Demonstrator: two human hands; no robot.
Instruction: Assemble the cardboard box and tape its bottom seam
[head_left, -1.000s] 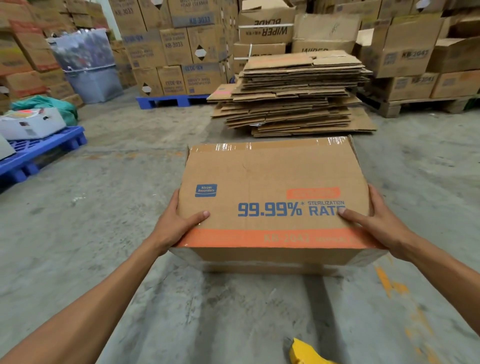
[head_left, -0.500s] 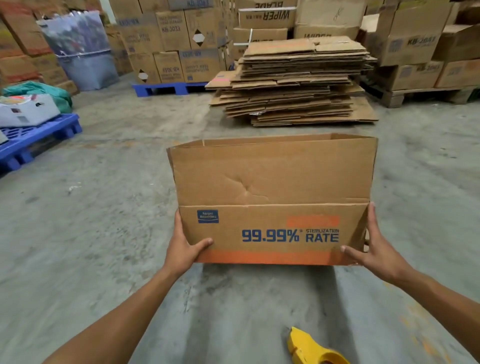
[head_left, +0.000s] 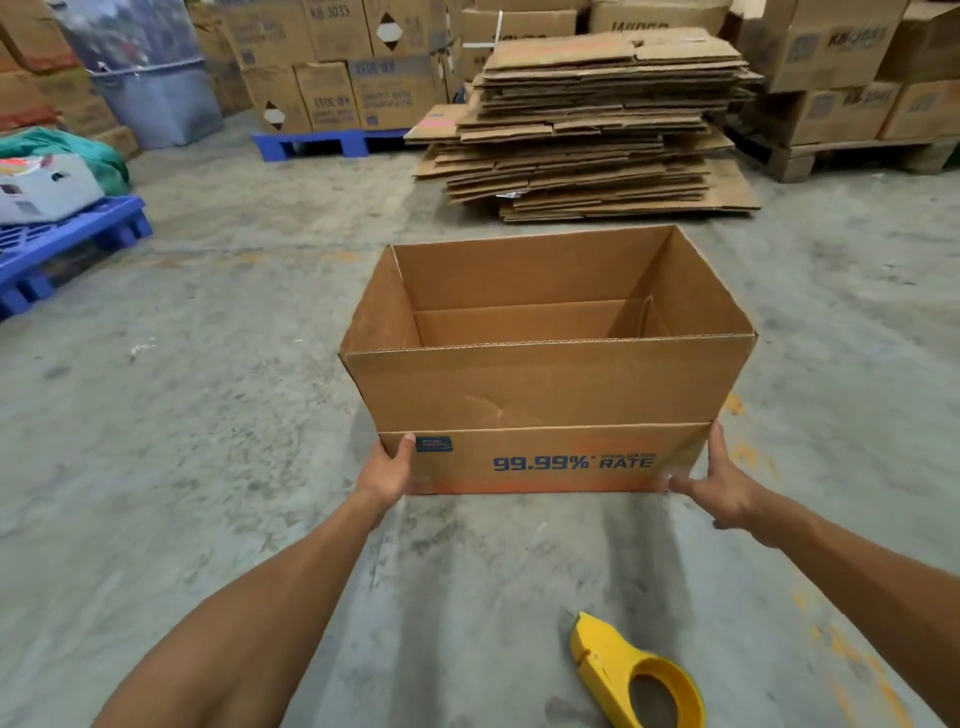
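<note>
The cardboard box (head_left: 540, 389) stands upright on the concrete floor, its top open and its flaps standing straight up, so I see its inside bottom. The front face reads "99.99% RATE" in blue above an orange band. My left hand (head_left: 389, 470) grips the lower left front corner, thumb on the front face. My right hand (head_left: 719, 488) clasps the lower right corner, thumb up along the side edge and fingers spread and blurred on the front. A yellow tape dispenser (head_left: 631, 673) lies on the floor near me, right of centre.
A tall stack of flattened cartons (head_left: 597, 124) lies just behind the box. Stacked boxes on a blue pallet (head_left: 322, 143) and a wooden pallet (head_left: 852, 156) line the back. Another blue pallet (head_left: 62, 244) with a white box sits at left.
The box was tipped from taped bottom facing up to standing upright with its open top up. My hands slid to its lower corners and it moved a little farther from me.
</note>
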